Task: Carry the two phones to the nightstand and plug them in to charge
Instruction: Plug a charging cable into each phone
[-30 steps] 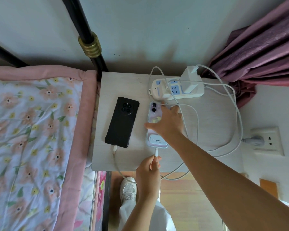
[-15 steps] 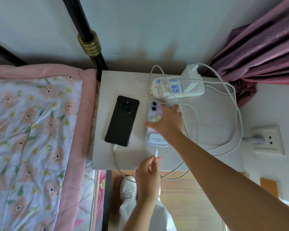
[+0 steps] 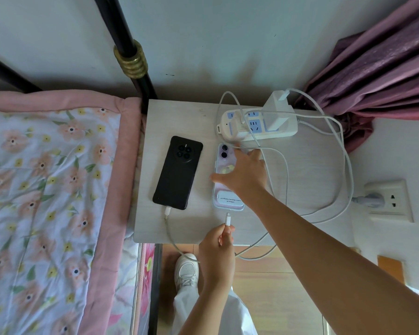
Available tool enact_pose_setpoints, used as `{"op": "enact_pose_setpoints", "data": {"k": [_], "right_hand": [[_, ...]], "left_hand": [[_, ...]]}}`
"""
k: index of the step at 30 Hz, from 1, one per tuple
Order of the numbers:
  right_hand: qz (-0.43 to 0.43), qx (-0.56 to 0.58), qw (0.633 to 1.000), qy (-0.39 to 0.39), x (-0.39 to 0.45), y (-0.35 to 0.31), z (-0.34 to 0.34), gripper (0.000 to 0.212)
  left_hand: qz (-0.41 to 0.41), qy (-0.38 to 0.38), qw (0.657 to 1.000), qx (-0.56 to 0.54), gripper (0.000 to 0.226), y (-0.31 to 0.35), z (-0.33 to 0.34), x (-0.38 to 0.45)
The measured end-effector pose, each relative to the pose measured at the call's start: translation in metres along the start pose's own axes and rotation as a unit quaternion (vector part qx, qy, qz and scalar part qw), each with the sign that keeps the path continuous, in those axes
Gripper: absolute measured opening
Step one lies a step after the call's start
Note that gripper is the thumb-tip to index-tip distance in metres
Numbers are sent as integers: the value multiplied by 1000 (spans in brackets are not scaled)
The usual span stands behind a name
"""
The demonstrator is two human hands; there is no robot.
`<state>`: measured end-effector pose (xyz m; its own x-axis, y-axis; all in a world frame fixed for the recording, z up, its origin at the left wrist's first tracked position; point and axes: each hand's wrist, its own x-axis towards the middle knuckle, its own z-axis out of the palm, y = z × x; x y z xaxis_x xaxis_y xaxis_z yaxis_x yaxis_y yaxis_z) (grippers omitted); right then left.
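Fingers of the left hand (image 3: 218,252) pinch a white charging plug (image 3: 228,219), tip aimed away, just short of the lilac clear-cased phone (image 3: 224,180). It lies lengthwise on the pale wooden nightstand (image 3: 179,112), port end nearest; the right hand (image 3: 244,175) presses flat, fingers spread, on it.

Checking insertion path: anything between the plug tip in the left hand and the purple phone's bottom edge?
Nothing. In the head view only bare nightstand shows between the cable plug, pinched in the left hand, and the purple phone, pinned by the right hand.
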<state>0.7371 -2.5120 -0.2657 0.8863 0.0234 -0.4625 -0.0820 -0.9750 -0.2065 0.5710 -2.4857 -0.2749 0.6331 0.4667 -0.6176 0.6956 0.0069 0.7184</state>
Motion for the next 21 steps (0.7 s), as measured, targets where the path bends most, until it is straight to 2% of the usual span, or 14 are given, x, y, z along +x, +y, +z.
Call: {"op": "enact_pose_setpoints", "data": {"k": [6,14,16,21], "right_hand": [[6,12,1000,-13,2,-2,-4,88],[21,-21,997,-72,12,-10,-20,77],[22,-22,996,-78,14,-12,-23,76],[15,-46,996,-75,16,-13,-25,77]], "left_hand": [[6,12,999,-29,23,11,0,0],[65,21,997,-37,20,24,-6,-11],[76,41,995,-43,26,26,-7,-13],[48,37,996,-72,31,33,-6,-14]]}}
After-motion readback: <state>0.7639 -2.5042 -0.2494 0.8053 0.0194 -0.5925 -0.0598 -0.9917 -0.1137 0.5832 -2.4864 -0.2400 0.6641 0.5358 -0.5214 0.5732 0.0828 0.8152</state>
